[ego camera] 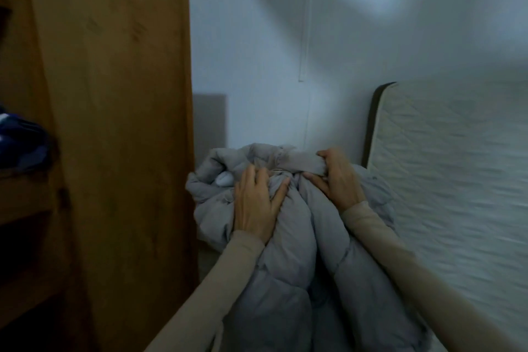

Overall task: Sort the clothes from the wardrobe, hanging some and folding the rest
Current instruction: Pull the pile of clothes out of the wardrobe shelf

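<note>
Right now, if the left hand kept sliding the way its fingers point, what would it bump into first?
Probably more of the puffy grey coat: the left hand points up into its bunched folds. Beyond that stands the pale wall, though depth is unclear.

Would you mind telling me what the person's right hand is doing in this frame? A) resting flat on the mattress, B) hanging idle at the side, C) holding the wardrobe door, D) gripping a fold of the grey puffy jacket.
D: the right hand has its fingers curled round a rolled fold at the top of the grey puffy jacket.
</note>
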